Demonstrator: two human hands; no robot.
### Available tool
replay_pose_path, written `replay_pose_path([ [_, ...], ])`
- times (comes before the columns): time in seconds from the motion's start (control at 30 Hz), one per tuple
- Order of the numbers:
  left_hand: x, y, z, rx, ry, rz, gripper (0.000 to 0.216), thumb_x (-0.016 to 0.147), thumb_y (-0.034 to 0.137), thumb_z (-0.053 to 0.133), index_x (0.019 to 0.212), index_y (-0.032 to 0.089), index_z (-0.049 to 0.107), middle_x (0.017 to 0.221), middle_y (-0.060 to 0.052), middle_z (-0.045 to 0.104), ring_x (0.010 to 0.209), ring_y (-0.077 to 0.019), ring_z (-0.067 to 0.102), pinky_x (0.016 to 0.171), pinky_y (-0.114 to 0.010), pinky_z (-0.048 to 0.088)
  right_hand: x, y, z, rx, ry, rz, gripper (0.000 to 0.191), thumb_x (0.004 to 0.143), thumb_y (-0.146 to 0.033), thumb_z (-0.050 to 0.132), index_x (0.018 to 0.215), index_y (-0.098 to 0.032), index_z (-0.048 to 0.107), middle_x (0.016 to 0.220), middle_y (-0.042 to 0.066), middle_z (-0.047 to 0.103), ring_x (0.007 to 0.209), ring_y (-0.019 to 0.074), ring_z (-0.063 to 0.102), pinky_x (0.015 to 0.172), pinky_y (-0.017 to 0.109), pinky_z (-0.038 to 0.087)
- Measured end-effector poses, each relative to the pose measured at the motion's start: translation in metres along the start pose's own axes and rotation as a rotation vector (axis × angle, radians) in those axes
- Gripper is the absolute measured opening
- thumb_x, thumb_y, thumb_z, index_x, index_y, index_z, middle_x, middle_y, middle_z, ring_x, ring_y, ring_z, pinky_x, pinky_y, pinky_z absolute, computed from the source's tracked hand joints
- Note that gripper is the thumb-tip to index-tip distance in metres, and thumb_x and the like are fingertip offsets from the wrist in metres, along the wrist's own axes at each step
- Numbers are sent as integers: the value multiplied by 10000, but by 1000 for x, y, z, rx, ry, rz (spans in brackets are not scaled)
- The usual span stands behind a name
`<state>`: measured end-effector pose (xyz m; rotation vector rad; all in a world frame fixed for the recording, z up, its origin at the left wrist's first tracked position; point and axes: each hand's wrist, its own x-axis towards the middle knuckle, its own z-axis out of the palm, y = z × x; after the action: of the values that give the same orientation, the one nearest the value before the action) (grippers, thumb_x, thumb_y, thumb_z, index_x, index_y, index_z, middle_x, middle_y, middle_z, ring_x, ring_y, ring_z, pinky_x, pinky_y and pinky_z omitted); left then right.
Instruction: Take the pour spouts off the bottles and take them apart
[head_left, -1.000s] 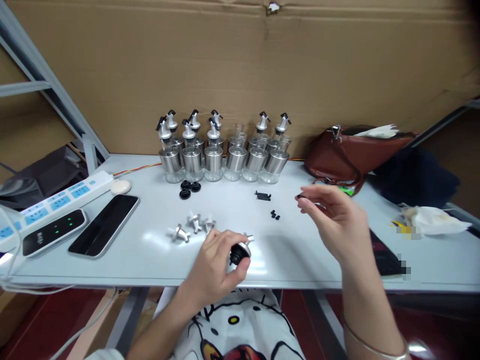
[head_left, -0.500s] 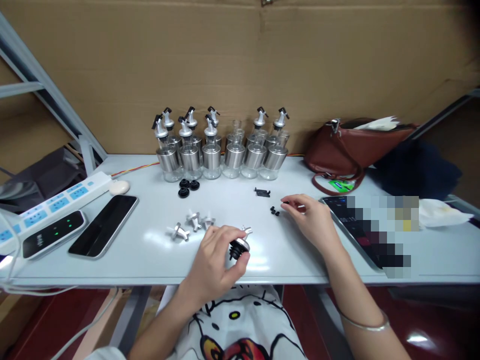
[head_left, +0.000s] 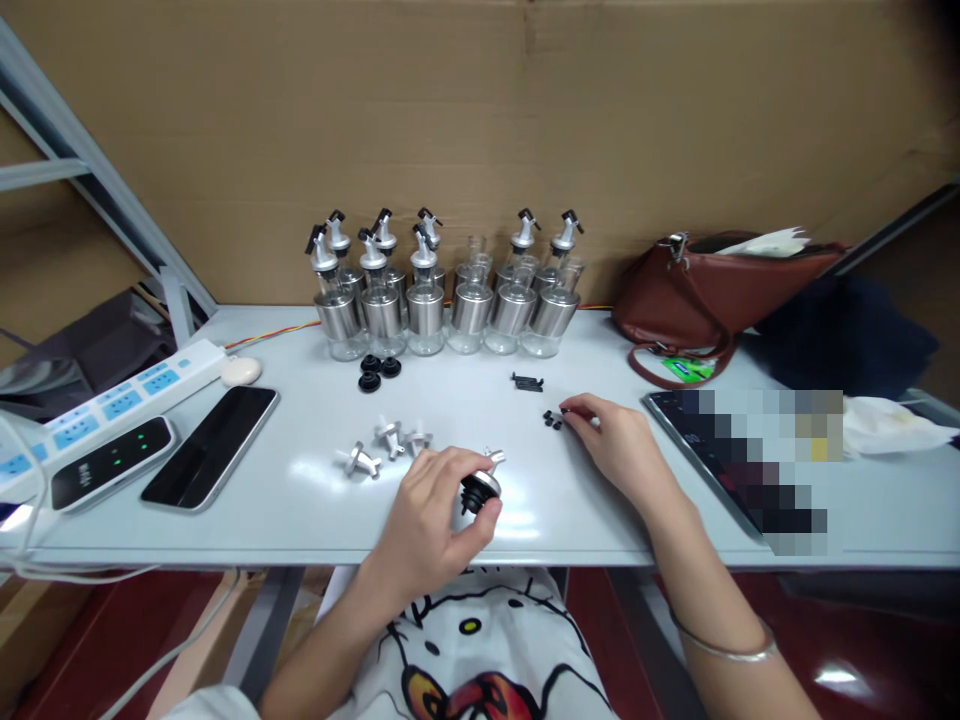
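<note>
The left hand is closed tight around a spout top that is silver with a black plug. It holds the spout top just above the near edge of the bench. We think this is the biggest worry: if the fingers slip, the spout top could drop past the edge and land on the lap or the floor.

The right hand lies on the bench to the right, with its fingertips touching the small black bits. We cannot tell if the fingers are pinched on one or only resting beside them. These bits are tiny and round-looking — one small push could make them roll away. A bit that rolls off the bench would be hard to find.

Some loose silver spouts lie just to the left of the left hand. A turn of the wrist could bump them and scatter them.

The glass bottles stand in rows at the far side, well apart from both hands, so we think they are safe. The black rings just in front of them look safe too.
</note>
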<state>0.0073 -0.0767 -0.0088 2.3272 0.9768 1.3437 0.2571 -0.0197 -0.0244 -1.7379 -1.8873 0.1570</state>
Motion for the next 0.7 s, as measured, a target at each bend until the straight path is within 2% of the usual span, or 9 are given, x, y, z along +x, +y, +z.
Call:
replay_pose_path([
  [0.17, -1, -1, 0, 3, -7, -6, 183, 882, 200, 486, 1064, 190, 487, 933, -57, 654, 835, -172, 612, 756, -309, 468, 0, -4, -5, 35, 42, 4, 145, 767, -218, 522, 783, -172, 659, 759, 62, 661, 668, 186, 613, 673, 313, 469],
  [0.33, -1, 0, 0, 8, 18, -9, 182, 876, 197, 493, 1058, 188, 492, 935, -57, 651, 849, -170, 610, 767, -303, 474, 0, -4, -5, 108, -52, 107, 117, 747, -181, 546, 779, -170, 658, 709, 38, 686, 660, 177, 635, 665, 288, 463],
  [0.53, 0, 0, 0, 3, 27, -14, 184, 867, 194, 498, 1051, 195, 501, 925, -58, 659, 836, -177, 619, 754, -311, 483, 2, -1, -3, 0, -57, 20, 116, 748, -185, 550, 736, -173, 665, 710, 51, 652, 652, 190, 602, 647, 308, 458],
  [0.7, 0, 0, 0, 7, 24, -13, 182, 865, 194, 493, 1047, 195, 504, 922, -62, 664, 837, -181, 625, 753, -317, 486, -1, 0, -1, -4, -34, -22, 183, 790, -191, 501, 789, -177, 683, 759, 59, 651, 674, 191, 607, 674, 317, 465],
])
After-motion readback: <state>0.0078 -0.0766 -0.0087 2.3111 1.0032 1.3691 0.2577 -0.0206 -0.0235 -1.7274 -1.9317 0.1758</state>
